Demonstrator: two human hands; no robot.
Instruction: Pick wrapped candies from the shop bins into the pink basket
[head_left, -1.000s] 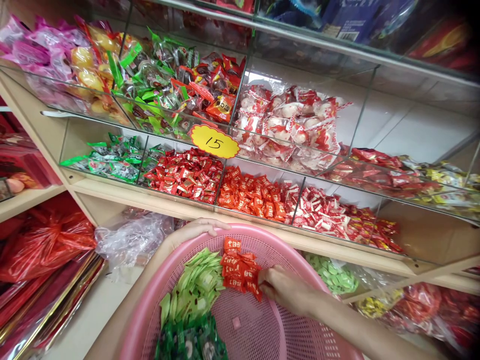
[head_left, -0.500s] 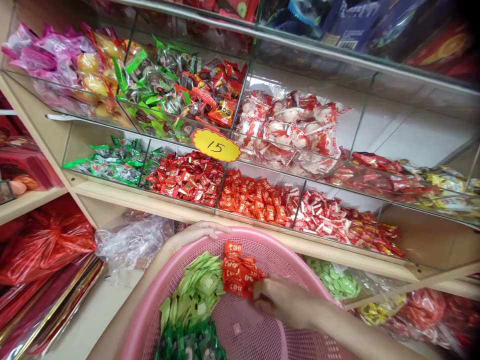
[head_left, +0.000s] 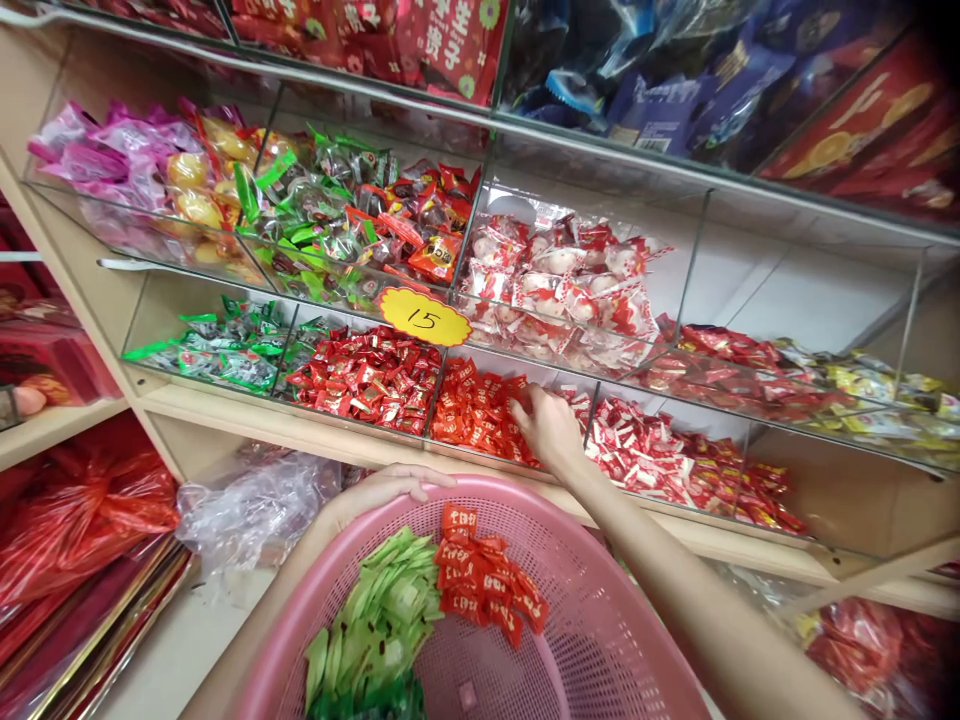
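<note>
A pink mesh basket is tilted below the shelves. My left hand grips its far rim, fingers over the edge. Inside the basket lie light green packets, dark green packets and orange-red packets. My right hand reaches into the lower shelf compartment of orange-red packets, its fingers bent down at the packets' right side. The fingertips are partly hidden, so whether they hold a packet is unclear.
Clear dividers separate dark red candies, red-and-white candies and green-wrapped candies. A yellow price tag marked 15 hangs on the upper bin's front. Red bags and clear plastic lie at the lower left.
My right hand has moved from inside the basket up to the shelf compartment. More orange-red packets lie spread to the right in the basket. The view has shifted slightly.
</note>
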